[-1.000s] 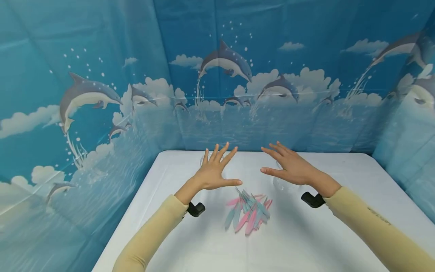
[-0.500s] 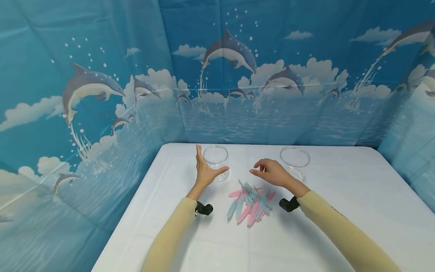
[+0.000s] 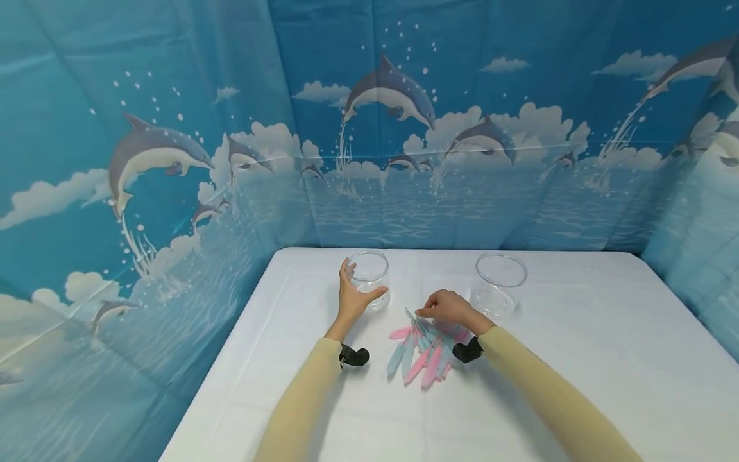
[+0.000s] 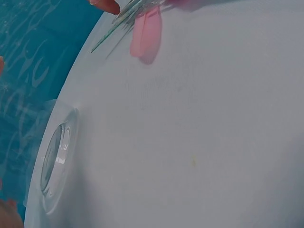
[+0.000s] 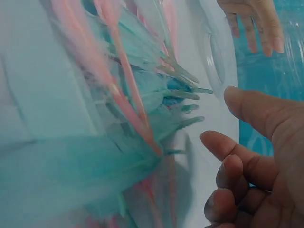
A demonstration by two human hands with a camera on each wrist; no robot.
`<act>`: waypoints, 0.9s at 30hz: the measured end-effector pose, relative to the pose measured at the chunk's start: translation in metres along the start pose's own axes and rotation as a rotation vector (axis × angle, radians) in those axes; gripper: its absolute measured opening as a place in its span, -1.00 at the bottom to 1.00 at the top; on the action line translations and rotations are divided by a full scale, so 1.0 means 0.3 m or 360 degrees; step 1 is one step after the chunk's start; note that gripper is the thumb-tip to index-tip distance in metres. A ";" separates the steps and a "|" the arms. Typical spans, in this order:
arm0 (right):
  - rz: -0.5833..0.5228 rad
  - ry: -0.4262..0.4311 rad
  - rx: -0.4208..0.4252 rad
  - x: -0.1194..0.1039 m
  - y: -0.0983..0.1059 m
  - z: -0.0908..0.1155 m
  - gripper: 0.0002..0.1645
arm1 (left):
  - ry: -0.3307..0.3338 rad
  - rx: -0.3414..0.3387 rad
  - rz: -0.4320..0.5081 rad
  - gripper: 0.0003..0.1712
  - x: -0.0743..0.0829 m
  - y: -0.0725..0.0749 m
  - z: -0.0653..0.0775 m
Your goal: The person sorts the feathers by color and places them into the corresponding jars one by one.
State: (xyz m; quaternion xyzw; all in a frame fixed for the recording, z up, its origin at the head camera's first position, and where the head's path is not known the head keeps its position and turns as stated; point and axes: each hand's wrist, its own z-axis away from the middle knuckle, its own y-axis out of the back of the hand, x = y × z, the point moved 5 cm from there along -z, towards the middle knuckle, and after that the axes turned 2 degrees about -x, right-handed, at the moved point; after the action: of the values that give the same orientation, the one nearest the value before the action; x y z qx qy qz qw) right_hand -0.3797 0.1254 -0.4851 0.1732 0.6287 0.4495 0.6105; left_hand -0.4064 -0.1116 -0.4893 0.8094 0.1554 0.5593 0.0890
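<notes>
A pile of pink and pale blue feathers (image 3: 424, 353) lies mid-table. My right hand (image 3: 450, 307) is at their quill ends; in the right wrist view its thumb (image 5: 251, 107) and index finger (image 5: 228, 147) stand apart beside the quills (image 5: 190, 95), with nothing pinched between them, and the other fingers are bent. My left hand (image 3: 352, 298) spreads around the near left side of a clear jar (image 3: 372, 273), thumb in front and fingers at the rim. In the left wrist view the jar's base (image 4: 54, 164) shows, with only fingertips at the frame edge. Firm contact cannot be made out.
A second clear jar (image 3: 501, 282) stands at the back right, beyond my right hand. A white cloth covers the table (image 3: 577, 359). Behind it and along the sides hangs a blue dolphin-print curtain (image 3: 323, 199).
Both hands came down from above the table. My left hand moved to the left jar and its fingers bent toward the rim. My right hand moved left and down to the quills.
</notes>
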 end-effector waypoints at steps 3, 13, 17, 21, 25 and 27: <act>0.0046 -0.0082 -0.0013 0.011 -0.017 -0.017 -0.60 | -0.0011 -0.0003 -0.0020 0.29 -0.005 -0.002 -0.001; -0.0072 -0.0140 -0.0008 0.041 -0.043 -0.044 -0.53 | -0.0006 -0.0018 0.0053 0.27 -0.037 -0.014 -0.005; -0.0204 -0.0136 -0.0016 0.035 -0.029 -0.034 -0.59 | -0.0004 -0.0017 0.0066 0.27 -0.047 -0.012 -0.005; -0.0312 -0.0092 -0.0006 0.002 0.018 -0.015 -0.68 | -0.0005 -0.0020 0.0070 0.27 -0.051 -0.012 -0.012; -0.0329 -0.0064 0.0062 -0.031 0.082 -0.002 -0.63 | -0.0021 -0.0025 0.0074 0.27 -0.050 -0.010 -0.020; -0.0340 -0.0059 0.0111 -0.041 0.110 0.000 -0.60 | -0.0045 -0.0023 0.0087 0.26 -0.049 -0.010 -0.024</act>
State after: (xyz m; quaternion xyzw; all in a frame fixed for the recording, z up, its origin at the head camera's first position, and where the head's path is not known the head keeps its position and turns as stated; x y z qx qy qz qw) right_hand -0.3883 0.1336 -0.4519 0.1346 0.6475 0.3563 0.6600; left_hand -0.4184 -0.1143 -0.5007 0.8204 0.1279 0.5512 0.0819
